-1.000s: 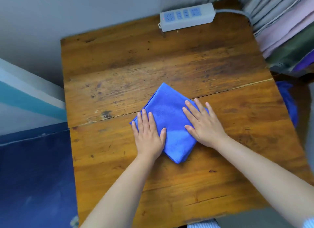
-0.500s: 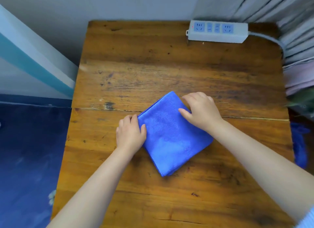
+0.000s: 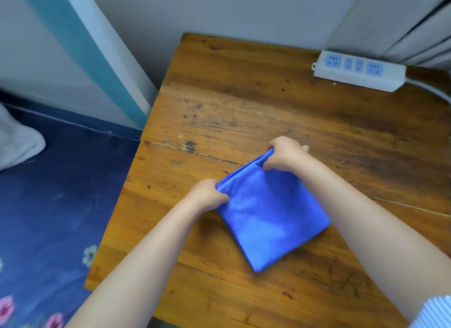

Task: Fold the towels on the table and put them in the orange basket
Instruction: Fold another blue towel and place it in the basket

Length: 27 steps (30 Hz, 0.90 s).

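Observation:
A folded blue towel (image 3: 271, 217) lies as a square on the wooden table (image 3: 244, 103), one corner pointing toward me. My left hand (image 3: 207, 193) pinches the towel's left corner. My right hand (image 3: 284, 153) grips the far corner, fingers curled round the layered edge. That far-left edge is lifted slightly off the wood, while the near part still rests on the table. No orange basket is in view.
A white power strip (image 3: 358, 70) with blue sockets lies at the table's far right, its cable running off right. Left of the table lies dark blue flowered bedding (image 3: 48, 205) with a white cloth (image 3: 17, 139). A wall stands behind.
Both hands went from lying flat on the towel to gripping its left and far corners, and that edge has lifted. My view has swung left.

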Available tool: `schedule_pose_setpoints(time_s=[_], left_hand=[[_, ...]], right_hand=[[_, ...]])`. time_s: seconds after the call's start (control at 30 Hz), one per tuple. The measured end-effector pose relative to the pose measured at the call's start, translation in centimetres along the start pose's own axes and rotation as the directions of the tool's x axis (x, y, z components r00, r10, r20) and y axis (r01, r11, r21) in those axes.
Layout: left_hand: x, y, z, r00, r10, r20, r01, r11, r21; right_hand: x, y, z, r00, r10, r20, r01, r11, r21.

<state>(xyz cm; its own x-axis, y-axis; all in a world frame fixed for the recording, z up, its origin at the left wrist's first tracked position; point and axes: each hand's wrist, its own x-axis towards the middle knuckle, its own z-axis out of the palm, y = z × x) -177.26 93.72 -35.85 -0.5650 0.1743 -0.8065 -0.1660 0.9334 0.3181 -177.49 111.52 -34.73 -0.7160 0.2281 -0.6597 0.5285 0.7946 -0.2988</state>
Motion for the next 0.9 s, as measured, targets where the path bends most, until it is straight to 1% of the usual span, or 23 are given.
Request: schedule_pose_setpoints(time_s=[0.07, 0.13, 0.17, 0.27, 0.33, 0.37, 0.47, 0.53, 0.57, 0.6, 0.63, 0.7, 0.73, 0.77, 0.8, 0.87, 0.9], left_hand=[[-1.8, -1.1, -0.5, 0.997, 0.064, 0.035, -0.064, 0.998, 0.014], [-3.8, -2.8, -1.2, 0.994, 0.104, 0.013, -0.104, 0.995, 0.001], [-5.6, -4.3, -1.8, 0.992, 0.114, -0.046, -0.115, 0.993, -0.016], [-8.1, -6.6, -3.0, 0.962, 0.115, -0.249, -0.123, 0.992, -0.017], [-11.6, -9.8, -4.0, 0.906, 0.066, -0.418, -0.107, 0.991, -0.077], [-13.8, -12.0, -4.3, 0.865, 0.036, -0.501, -0.105, 0.988, -0.111], [-19.5, -17.5, -4.5, 0.743, -0.040, -0.668, -0.096, 0.982, -0.166], [-23.4, -21.2, -3.8, 0.658, -0.102, -0.746, -0.064, 0.980, -0.190], [-26.7, -24.1, -3.0, 0.596, -0.146, -0.790, -0.051, 0.974, -0.219], [-28.1, -25.5, -2.4, 0.563, -0.155, -0.812, -0.060, 0.972, -0.227], [-31.0, -28.1, -1.4, 0.522, -0.189, -0.832, -0.075, 0.961, -0.265], [-35.3, -31.8, 0.7, 0.487, -0.241, -0.840, -0.130, 0.930, -0.342], [-37.8, -33.9, 1.9, 0.467, -0.289, -0.836, -0.144, 0.908, -0.394], [-41.0, -36.3, 3.3, 0.439, -0.347, -0.829, -0.149, 0.882, -0.448], [-42.9, -37.9, 4.5, 0.424, -0.381, -0.822, -0.165, 0.860, -0.483], [-47.5, -41.4, 7.1, 0.413, -0.445, -0.795, -0.173, 0.818, -0.548], [-49.5, -42.7, 8.3, 0.425, -0.466, -0.776, -0.161, 0.805, -0.572]], right_hand=[[-1.4, -0.9, -0.7, 0.997, -0.068, 0.047, 0.069, 0.997, -0.023], [-3.3, -2.3, -1.3, 0.985, -0.165, 0.051, 0.167, 0.985, -0.041], [-4.7, -3.8, -1.1, 0.971, -0.239, 0.032, 0.240, 0.968, -0.066], [-7.3, -6.3, -1.1, 0.938, -0.344, -0.025, 0.342, 0.936, -0.080], [-10.3, -9.3, 0.1, 0.895, -0.443, -0.057, 0.435, 0.893, -0.112], [-12.0, -11.2, 1.0, 0.858, -0.507, -0.082, 0.495, 0.859, -0.128], [-16.9, -15.8, 4.2, 0.756, -0.639, -0.144, 0.614, 0.768, -0.183], [-20.4, -18.4, 6.8, 0.671, -0.722, -0.167, 0.690, 0.691, -0.215], [-23.2, -20.2, 8.8, 0.602, -0.782, -0.161, 0.749, 0.623, -0.224], [-24.8, -20.9, 9.8, 0.579, -0.799, -0.164, 0.773, 0.602, -0.202], [-27.1, -22.4, 11.7, 0.523, -0.839, -0.153, 0.820, 0.544, -0.177], [-30.9, -24.3, 14.5, 0.454, -0.882, -0.124, 0.880, 0.466, -0.093], [-33.3, -25.4, 16.2, 0.417, -0.904, -0.096, 0.905, 0.423, -0.056], [-36.0, -26.8, 18.2, 0.358, -0.932, -0.054, 0.933, 0.360, -0.027], [-38.0, -27.7, 19.6, 0.328, -0.945, -0.017, 0.945, 0.328, -0.009], [-42.4, -29.6, 22.7, 0.242, -0.968, 0.062, 0.970, 0.244, 0.017], [-44.3, -30.4, 24.1, 0.202, -0.975, 0.093, 0.979, 0.204, 0.018]])
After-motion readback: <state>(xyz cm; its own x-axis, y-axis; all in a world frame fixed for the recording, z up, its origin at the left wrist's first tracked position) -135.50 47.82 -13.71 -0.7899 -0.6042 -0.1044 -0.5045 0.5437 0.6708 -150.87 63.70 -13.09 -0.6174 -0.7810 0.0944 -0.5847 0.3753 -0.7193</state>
